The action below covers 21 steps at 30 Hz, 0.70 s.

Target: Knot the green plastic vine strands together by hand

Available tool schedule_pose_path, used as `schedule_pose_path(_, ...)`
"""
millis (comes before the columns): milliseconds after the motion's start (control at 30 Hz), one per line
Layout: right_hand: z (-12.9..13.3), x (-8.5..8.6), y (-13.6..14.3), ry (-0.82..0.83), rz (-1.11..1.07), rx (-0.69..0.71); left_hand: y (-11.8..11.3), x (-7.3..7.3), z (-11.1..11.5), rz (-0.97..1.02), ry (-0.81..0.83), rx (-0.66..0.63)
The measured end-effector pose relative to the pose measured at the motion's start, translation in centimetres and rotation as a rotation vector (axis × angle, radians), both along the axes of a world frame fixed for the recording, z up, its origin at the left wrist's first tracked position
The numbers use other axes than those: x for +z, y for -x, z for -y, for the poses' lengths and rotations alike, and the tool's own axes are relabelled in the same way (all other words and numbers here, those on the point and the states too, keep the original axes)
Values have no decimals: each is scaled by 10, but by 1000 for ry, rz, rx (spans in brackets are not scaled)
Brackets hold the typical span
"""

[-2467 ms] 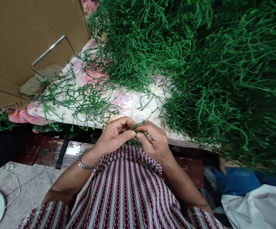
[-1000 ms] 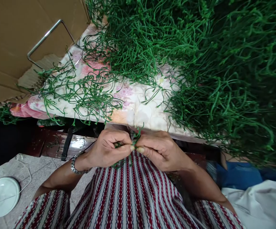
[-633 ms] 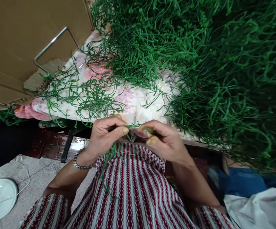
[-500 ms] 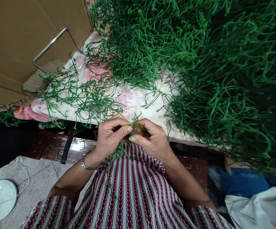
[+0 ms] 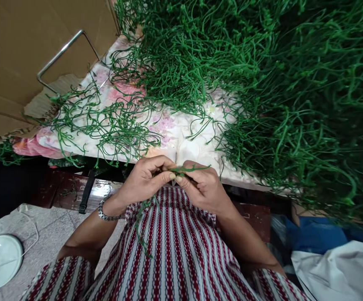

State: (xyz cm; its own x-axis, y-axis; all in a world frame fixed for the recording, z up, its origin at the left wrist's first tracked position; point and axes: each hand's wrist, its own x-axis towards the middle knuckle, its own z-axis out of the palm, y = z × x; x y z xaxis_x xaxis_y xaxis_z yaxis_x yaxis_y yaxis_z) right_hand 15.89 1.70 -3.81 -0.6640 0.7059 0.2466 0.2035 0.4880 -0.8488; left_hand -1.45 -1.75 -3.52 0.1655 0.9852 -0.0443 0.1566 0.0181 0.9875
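Note:
Close together at the near edge of the table, both hands are closed with thumb pressed to finger. My left hand [image 5: 146, 179] grips thin green sprigs, some of which hang as strands [image 5: 141, 228] below it, over the striped shirt. My right hand [image 5: 207, 186] pinches a green sprig [image 5: 191, 169] that lies across its fingers and runs toward the left fingertips. The sprigs look like artificial stems with small forked tips. Whatever sits between the thumbs is mostly hidden by the fingers. A looser group of sprigs [image 5: 115, 129] lies beyond my left hand.
A large heap of green sprigs [image 5: 206, 54] covers the back and right of the flowered tablecloth [image 5: 165, 125]. At left stands a cardboard box [image 5: 40, 37] with a bent metal rod [image 5: 62, 50]. A white round object [image 5: 0, 262] lies low left, white cloth [image 5: 338, 267] low right.
The hands have turned slightly and the thumbs have come together. The sprig that stuck up between the fingers now lies sideways across my right fingers. The view has shifted slightly.

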Motion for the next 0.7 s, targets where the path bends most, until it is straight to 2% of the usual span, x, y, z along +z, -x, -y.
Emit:
schedule_pose_path(100,-1,3,-3,-106,117,150,8,7,-4,-143,-13,-220)
schedule_pose_path(200,-3,4,-5,-120,151,311,11,8,-3,-100,-41,-375)
schedule_pose_path(300,-4,6,-3,-23,28,479,8,10,4,-16,-103,-441)
schedule_pose_path(433,-4,13,-6,121,-97,659,11,19,18,-20,-164,-488)
schedule_pose_path(467,-4,15,-9,143,-123,684,15,21,21,-8,-167,-462)
schedule_pose_path(533,-6,19,-20,186,-210,636,25,26,24,60,-159,-285)
schedule_pose_path(600,-10,23,-31,204,-310,457,33,28,23,149,-142,-21)
schedule_pose_path(633,-13,24,-34,196,-313,332,35,28,20,173,-139,62)
schedule_pose_path(700,-16,24,-36,132,-204,252,32,27,11,196,-76,27)
